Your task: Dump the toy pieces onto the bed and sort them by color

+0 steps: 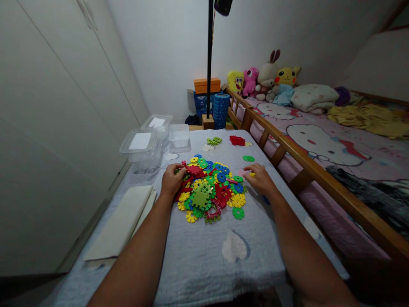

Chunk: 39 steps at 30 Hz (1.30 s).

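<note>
A heaped pile of plastic interlocking building pieces [207,189] lies mid-table, with notched discs in yellow, green and blue and toothed squares in red and olive green. My left hand [172,180] rests at the pile's left edge, fingers curled over a red toothed piece [193,171]. Just right of the pile is my right hand [258,178], thumb and fingers closed about a small yellow piece [252,174], mostly hidden. A pale pink patch shows at its fingertips, too unclear to name. Beyond that hand lie green discs [248,158].
Farther back sit a green group [214,141] and a red group [237,140] of pieces. Clear plastic boxes [145,147] stand back left, near a folded cream cloth [123,219]. A wooden bed rail [275,138] runs along the right. A black pole [209,64] rises behind the table.
</note>
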Each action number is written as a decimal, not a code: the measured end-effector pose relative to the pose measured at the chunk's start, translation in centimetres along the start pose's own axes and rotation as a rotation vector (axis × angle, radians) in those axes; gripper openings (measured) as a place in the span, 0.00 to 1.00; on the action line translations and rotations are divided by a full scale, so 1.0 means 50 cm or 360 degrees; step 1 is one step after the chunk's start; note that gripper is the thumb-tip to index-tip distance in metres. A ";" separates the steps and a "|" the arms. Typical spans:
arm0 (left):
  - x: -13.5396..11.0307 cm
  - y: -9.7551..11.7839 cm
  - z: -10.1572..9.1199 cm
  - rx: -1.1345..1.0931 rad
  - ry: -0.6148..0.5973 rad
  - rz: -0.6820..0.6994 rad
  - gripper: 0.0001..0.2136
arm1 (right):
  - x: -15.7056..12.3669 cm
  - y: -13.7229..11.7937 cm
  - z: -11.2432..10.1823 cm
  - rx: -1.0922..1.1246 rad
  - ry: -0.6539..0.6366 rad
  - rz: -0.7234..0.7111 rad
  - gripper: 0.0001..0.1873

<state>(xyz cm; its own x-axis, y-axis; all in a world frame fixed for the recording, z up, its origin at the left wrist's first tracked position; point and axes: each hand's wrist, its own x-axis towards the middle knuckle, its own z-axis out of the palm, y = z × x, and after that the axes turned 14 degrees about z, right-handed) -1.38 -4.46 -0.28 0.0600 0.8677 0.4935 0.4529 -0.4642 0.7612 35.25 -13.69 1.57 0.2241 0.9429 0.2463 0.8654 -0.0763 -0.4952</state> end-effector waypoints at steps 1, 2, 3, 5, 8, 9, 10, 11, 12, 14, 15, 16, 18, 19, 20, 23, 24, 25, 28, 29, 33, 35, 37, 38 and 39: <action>0.000 -0.001 0.000 0.0000 0.0002 0.0001 0.12 | -0.002 -0.016 0.005 0.0001 -0.0107 -0.0052 0.13; 0.000 -0.001 0.001 -0.0002 0.0007 0.0001 0.13 | -0.005 -0.031 0.010 -0.0018 -0.0215 -0.0089 0.15; 0.001 -0.002 0.001 -0.0004 0.0013 0.0000 0.13 | -0.007 -0.044 0.014 -0.0049 -0.0309 -0.0116 0.17; 0.001 -0.004 0.002 -0.0004 0.0023 -0.0002 0.13 | -0.012 -0.060 0.020 -0.0101 -0.0423 -0.0149 0.19; 0.001 -0.005 0.002 -0.0006 0.0011 -0.0005 0.13 | -0.016 -0.065 0.022 -0.0073 -0.0428 -0.0140 0.16; 0.001 -0.005 0.002 -0.0005 0.0006 -0.0004 0.13 | -0.016 -0.063 0.022 -0.0044 -0.0407 -0.0119 0.15; 0.001 -0.004 0.002 -0.0005 0.0002 -0.0001 0.13 | -0.016 -0.061 0.022 -0.0014 -0.0373 -0.0089 0.13; 0.002 -0.004 0.002 -0.0003 0.0001 0.0004 0.13 | -0.013 -0.058 0.022 0.0013 -0.0322 -0.0054 0.12; 0.002 -0.003 0.002 0.0000 0.0002 0.0008 0.13 | -0.009 -0.055 0.021 0.0030 -0.0256 -0.0016 0.12; 0.002 -0.002 0.001 0.0000 0.0004 0.0012 0.12 | 0.007 -0.045 0.019 0.0033 -0.0099 0.0061 0.11; 0.002 -0.002 0.001 0.0001 0.0004 0.0014 0.12 | 0.018 -0.040 0.017 0.0021 -0.0023 0.0105 0.12; 0.002 -0.002 0.002 0.0004 0.0005 0.0017 0.12 | 0.031 -0.033 0.014 0.0004 0.0038 0.0155 0.12; 0.003 -0.003 0.002 0.0008 0.0010 0.0022 0.12 | 0.061 -0.019 0.007 -0.0025 0.0102 0.0273 0.13; 0.003 -0.003 0.003 0.0009 0.0011 0.0021 0.12 | 0.077 -0.012 0.004 -0.0030 0.0112 0.0337 0.12; 0.004 -0.004 0.003 0.0008 0.0010 0.0017 0.13 | 0.092 -0.006 0.002 -0.0028 0.0116 0.0401 0.12; 0.004 -0.003 0.004 0.0000 0.0007 0.0002 0.13 | 0.130 0.010 0.002 0.0013 0.0158 0.0595 0.09; 0.004 -0.002 0.003 -0.0001 0.0008 0.0002 0.13 | 0.140 0.014 0.005 0.0025 0.0186 0.0657 0.08; 0.004 -0.001 0.003 0.0001 0.0008 0.0005 0.13 | 0.147 0.018 0.008 0.0027 0.0212 0.0713 0.08; 0.004 0.001 0.001 0.0005 0.0007 0.0013 0.12 | 0.160 0.029 0.020 -0.0053 0.0256 0.0809 0.06; 0.004 0.002 0.001 0.0005 0.0005 0.0013 0.12 | 0.161 0.032 0.022 -0.0101 0.0265 0.0810 0.05; 0.004 0.003 -0.001 -0.0002 -0.0002 0.0008 0.13 | 0.152 0.037 0.017 -0.0220 0.0346 0.0733 0.05; 0.004 0.003 -0.001 0.0001 -0.0004 0.0010 0.13 | 0.138 0.030 0.007 -0.0173 0.0326 0.0670 0.05; 0.004 0.003 0.000 0.0002 -0.0003 0.0011 0.13 | 0.116 0.017 -0.002 -0.0052 0.0140 0.0579 0.05; 0.004 0.004 0.000 0.0001 -0.0002 0.0010 0.12 | 0.102 0.008 -0.003 0.0023 -0.0003 0.0517 0.06; 0.004 0.004 0.000 -0.0002 0.0001 0.0007 0.12 | 0.086 -0.002 -0.001 0.0102 -0.0138 0.0453 0.07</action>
<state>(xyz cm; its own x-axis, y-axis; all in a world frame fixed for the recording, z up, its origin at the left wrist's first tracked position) -1.26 -4.38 -0.04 0.0615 0.8657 0.4968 0.4517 -0.4680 0.7596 36.12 -9.66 2.72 0.4121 0.9109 0.0192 0.7427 -0.3236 -0.5862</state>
